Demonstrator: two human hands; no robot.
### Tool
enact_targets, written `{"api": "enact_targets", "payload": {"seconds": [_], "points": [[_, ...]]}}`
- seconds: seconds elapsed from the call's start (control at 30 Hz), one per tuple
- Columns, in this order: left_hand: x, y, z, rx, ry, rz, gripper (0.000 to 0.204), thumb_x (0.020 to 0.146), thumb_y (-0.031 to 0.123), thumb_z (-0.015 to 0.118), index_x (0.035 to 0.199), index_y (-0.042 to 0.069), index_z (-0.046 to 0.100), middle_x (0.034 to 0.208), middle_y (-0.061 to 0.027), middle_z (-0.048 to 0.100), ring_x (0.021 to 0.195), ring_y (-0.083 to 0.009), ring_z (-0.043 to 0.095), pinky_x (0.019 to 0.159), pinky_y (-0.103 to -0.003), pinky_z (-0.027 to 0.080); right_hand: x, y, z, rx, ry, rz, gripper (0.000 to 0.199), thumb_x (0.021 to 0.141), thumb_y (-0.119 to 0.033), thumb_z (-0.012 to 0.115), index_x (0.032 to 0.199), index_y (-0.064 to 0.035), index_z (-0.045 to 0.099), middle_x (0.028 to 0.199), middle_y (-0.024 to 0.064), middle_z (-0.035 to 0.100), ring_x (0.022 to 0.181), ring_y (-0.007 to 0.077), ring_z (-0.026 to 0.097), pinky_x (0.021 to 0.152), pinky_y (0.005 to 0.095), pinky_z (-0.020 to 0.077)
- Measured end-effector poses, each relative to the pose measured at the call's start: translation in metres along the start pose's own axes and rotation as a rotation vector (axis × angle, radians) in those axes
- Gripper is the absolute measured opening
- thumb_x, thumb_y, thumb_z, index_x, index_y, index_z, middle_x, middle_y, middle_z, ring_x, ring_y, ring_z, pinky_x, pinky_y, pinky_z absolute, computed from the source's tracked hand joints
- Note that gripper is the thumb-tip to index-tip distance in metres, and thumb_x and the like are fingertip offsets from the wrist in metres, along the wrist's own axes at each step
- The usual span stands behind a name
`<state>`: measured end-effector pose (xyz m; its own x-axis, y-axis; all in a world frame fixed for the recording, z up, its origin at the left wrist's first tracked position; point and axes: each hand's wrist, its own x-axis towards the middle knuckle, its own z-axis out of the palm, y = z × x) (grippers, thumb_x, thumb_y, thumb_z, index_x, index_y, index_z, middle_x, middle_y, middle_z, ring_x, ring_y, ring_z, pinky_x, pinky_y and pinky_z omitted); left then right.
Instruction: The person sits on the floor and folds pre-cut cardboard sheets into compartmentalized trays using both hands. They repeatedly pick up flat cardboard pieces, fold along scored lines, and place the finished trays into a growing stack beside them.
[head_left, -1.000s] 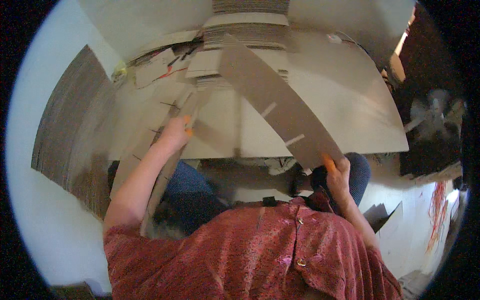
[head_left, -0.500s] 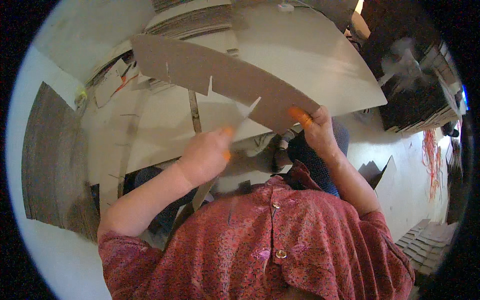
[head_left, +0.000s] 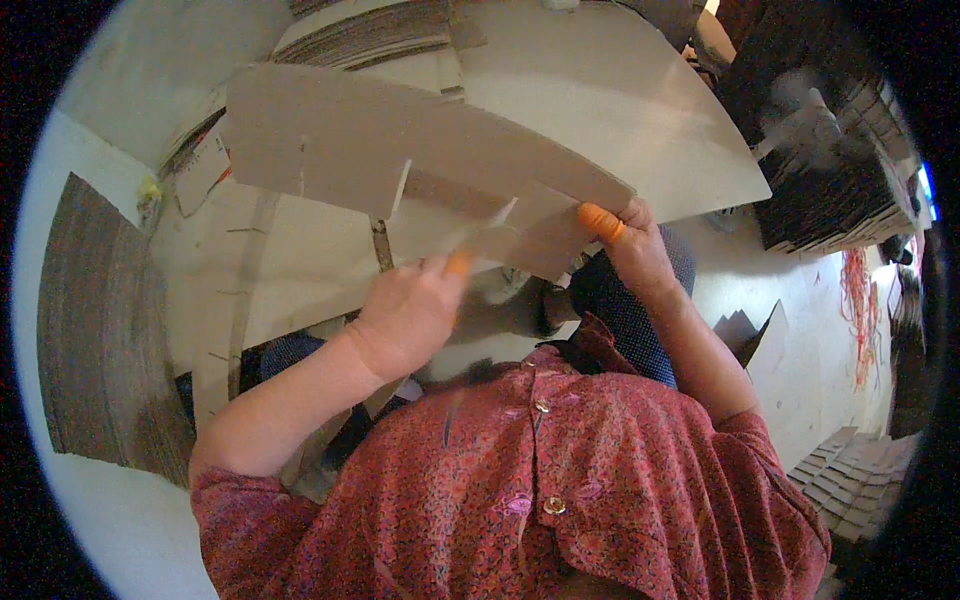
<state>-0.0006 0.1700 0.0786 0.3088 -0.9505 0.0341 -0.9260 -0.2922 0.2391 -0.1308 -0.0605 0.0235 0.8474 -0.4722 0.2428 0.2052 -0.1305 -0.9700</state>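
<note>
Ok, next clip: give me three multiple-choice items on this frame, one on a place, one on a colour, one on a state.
1. Where does the right hand grip the slotted cardboard sheet?
A. at its right end
B. at its left end
C. nowhere, it hangs free

2. What colour are the covers on the fingers?
A. blue
B. orange
C. black

3. How is the cardboard sheet held?
A. flat on the table
B. rolled into a tube
C. lifted above the table between both hands

Answers:
1 A, the right hand pinches the sheet's right end.
2 B, an orange cover shows on a right finger, and another on the left hand.
3 C, the sheet is raised in front of the person, the left hand at its lower edge near the middle.
</note>
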Motion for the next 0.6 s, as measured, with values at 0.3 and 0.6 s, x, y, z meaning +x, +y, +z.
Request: {"api": "enact_targets", "payload": {"seconds": [0.3, 0.6], "points": [[0.002, -0.016, 0.016, -0.556, 0.073, -0.171, 0.020, 0.071, 0.001, 0.055, 0.090, -0.003, 0.057, 0.079, -0.0250, 0.060, 0.073, -0.0410, 0.059, 0.062, -0.046, 0.048, 0.003, 0.045, -0.024, -0.663, -0.038, 0.096, 0.014, 0.086, -0.012, 0.062, 0.083, 0.0022, 0.063, 0.064, 0.0004, 0.059, 0.059, 0.0090, 0.047, 0.054, 0.0274, 0.0413], [0.004, -0.011, 0.015, -0.340, 0.132, -0.056, 0.027, 0.075, 0.004, 0.058, 0.101, -0.005, 0.059, 0.080, -0.0248, 0.062, 0.072, -0.0333, 0.064, 0.062, -0.040, 0.048, -0.002, 0.004, 0.017, -0.647, -0.001, -0.205, 0.015, 0.087, -0.014, 0.060, 0.085, 0.0001, 0.063, 0.067, 0.0169, 0.062, 0.057, 0.0131, 0.058, 0.051, 0.0353, 0.0462]]}}
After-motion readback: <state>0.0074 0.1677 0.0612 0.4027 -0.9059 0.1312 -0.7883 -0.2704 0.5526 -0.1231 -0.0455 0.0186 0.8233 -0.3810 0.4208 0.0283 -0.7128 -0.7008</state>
